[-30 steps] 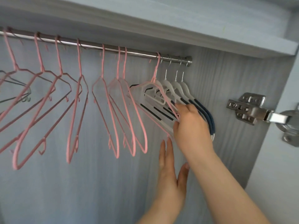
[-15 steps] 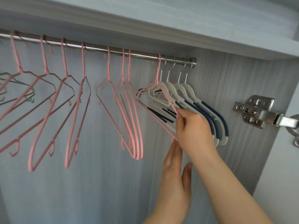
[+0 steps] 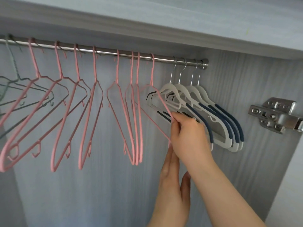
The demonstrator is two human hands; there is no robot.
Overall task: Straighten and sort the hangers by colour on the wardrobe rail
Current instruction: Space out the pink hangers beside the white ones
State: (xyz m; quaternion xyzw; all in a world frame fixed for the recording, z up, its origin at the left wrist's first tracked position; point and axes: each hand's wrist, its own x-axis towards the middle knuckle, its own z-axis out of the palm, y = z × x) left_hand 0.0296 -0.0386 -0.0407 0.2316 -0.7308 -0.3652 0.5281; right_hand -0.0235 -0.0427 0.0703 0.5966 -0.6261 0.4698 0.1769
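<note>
Pinched by right hand: rightmost pink hanger, hung on rail beside white hangers. Beneath, left hand, fingers straight, empty.

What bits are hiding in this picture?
Head view:
Grey hangers: cut off by the left edge.
Rail: its left end runs past that edge.
Left hand: fingertips hidden behind the right hand.
White hangers: lower bars partly behind the right hand.
Hinge: cut off by the right edge.

Rail runs under shelf. On it, wire hangers hang left, four plastic hangers at its right end. Hinge further right.
</note>
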